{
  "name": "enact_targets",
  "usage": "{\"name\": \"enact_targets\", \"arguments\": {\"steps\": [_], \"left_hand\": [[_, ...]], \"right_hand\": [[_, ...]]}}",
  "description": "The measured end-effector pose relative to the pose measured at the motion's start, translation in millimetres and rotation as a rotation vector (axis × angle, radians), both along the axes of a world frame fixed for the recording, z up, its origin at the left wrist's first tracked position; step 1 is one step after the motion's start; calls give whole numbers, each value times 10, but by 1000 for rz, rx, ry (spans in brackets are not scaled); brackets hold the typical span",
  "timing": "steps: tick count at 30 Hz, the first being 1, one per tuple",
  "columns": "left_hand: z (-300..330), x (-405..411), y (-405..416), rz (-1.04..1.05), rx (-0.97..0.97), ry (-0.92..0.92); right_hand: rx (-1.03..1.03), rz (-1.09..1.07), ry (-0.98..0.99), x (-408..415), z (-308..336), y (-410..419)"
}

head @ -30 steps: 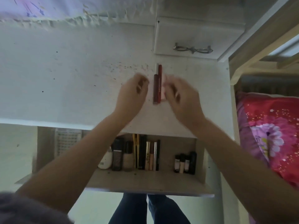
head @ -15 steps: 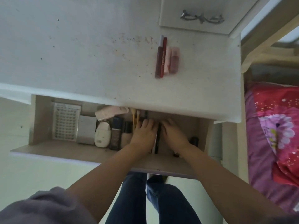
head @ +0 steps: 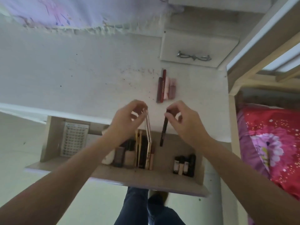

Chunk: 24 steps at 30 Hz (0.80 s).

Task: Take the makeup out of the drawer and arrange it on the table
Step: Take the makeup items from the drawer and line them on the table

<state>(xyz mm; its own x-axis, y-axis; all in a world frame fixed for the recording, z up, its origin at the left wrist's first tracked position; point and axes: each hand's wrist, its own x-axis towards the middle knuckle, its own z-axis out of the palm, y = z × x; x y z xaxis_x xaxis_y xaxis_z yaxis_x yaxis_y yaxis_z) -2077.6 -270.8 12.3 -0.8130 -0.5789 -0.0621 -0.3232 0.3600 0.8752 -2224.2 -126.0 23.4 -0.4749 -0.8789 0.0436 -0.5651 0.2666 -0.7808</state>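
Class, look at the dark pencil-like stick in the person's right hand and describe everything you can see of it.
The dark stick is long, thin and straight, black to deep brown, with a smooth finish; blur hides any label or cap seam. The right hand pinches its upper end, and it hangs tilted, lower end pointing toward the open drawer, over the table front edge. Nothing else touches it.
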Motion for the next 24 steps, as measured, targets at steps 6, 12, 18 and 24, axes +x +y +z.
{"name": "enact_targets", "arguments": {"steps": [6,12,18,24], "left_hand": [[185,-910,-996,127,91,-90],[-190,-1450,-1174,134,92,-234],[-204,-1390,-1052,135,140,-207],[-160,-395,-275,44,31,-55]], "right_hand": [[138,-174,32,-767,138,-1349],[339,-119,293,-1014,-297,-1705],[162,-133,268,-972,-195,-1468],[-2,19,92,-246,-64,-247]]}}
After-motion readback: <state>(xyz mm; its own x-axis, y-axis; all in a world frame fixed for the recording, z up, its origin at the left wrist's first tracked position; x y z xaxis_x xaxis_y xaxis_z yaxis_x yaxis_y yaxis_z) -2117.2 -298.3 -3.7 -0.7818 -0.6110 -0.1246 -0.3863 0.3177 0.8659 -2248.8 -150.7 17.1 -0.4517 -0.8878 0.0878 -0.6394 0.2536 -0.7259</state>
